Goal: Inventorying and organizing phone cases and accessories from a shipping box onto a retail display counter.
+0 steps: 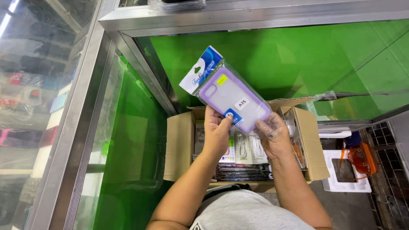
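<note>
I hold a phone case [230, 97] with a purple rim and clear back, sealed in a clear plastic sleeve with a white and blue hang tab, tilted toward the upper left. My left hand [216, 133] grips its lower edge, thumb over a small blue sticker. My right hand [275, 135] pinches the sleeve's lower right corner. Both hands hover above an open cardboard box [179, 145].
The box holds several packaged cables and cases [245, 155]. Green-lined glass display cabinets with metal frames [140, 64] stand ahead and to the left. A white tray with an orange object [358, 164] lies on the floor at right.
</note>
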